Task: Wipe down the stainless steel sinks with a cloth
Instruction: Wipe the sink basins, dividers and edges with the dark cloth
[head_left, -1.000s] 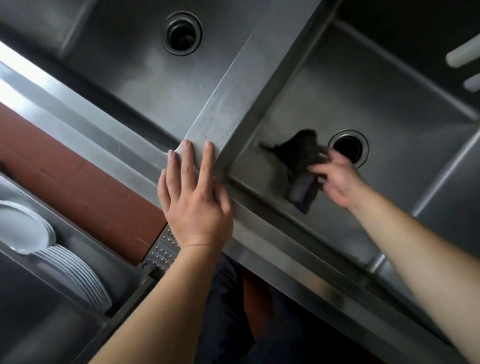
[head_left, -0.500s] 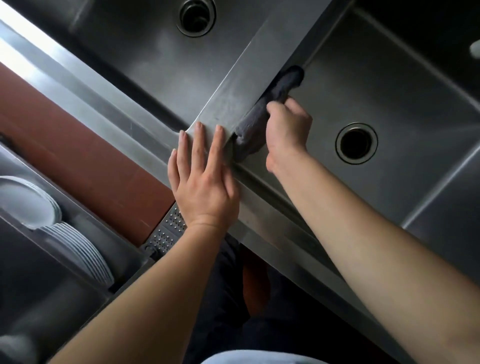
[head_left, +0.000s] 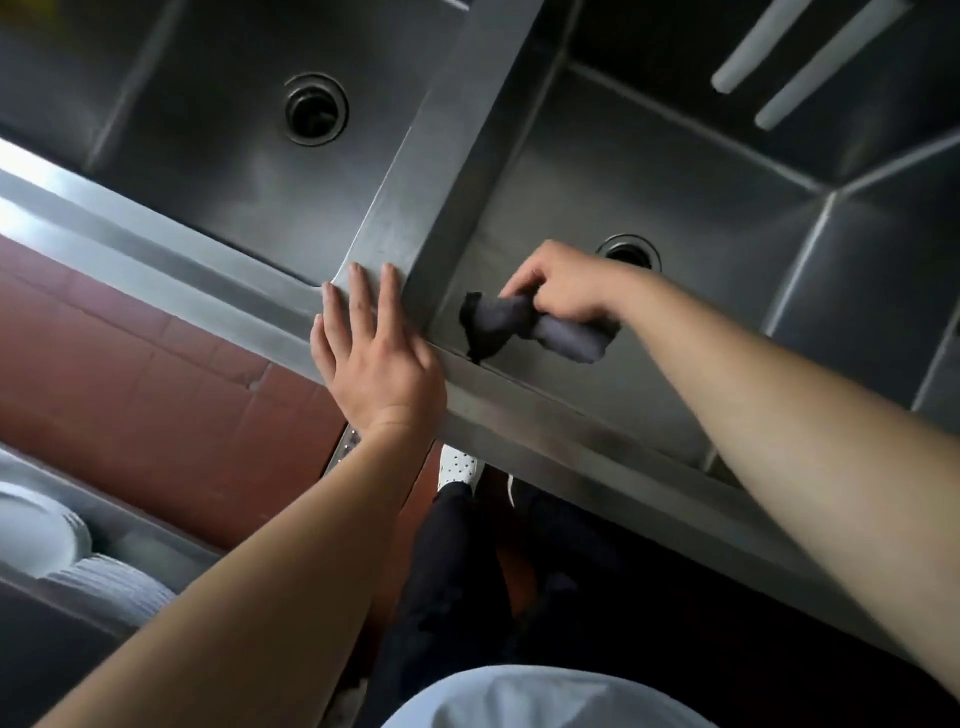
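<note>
R hand (head_left: 566, 283) grips dark cloth (head_left: 524, 327) in R sink (head_left: 701, 218), near front wall, drain (head_left: 628, 251) just behind. L hand (head_left: 371, 353) flat on divider (head_left: 441, 156). Plates (head_left: 98, 587) lower left.

Below the counter edge, a reddish-brown tiled floor (head_left: 156, 374) runs along the left. At the lower left sits a stack of white plates (head_left: 78, 577) in a steel bin (head_left: 150, 535). A perforated metal strip (head_left: 345, 449) — possibly a floor drain cover — shows beside the tiles. One white dotted shoe (head_left: 457, 465) and dark trousers (head_left: 457, 561) appear beneath. Two pale rods (head_left: 789, 57) — blurred — cross the upper right.
</note>
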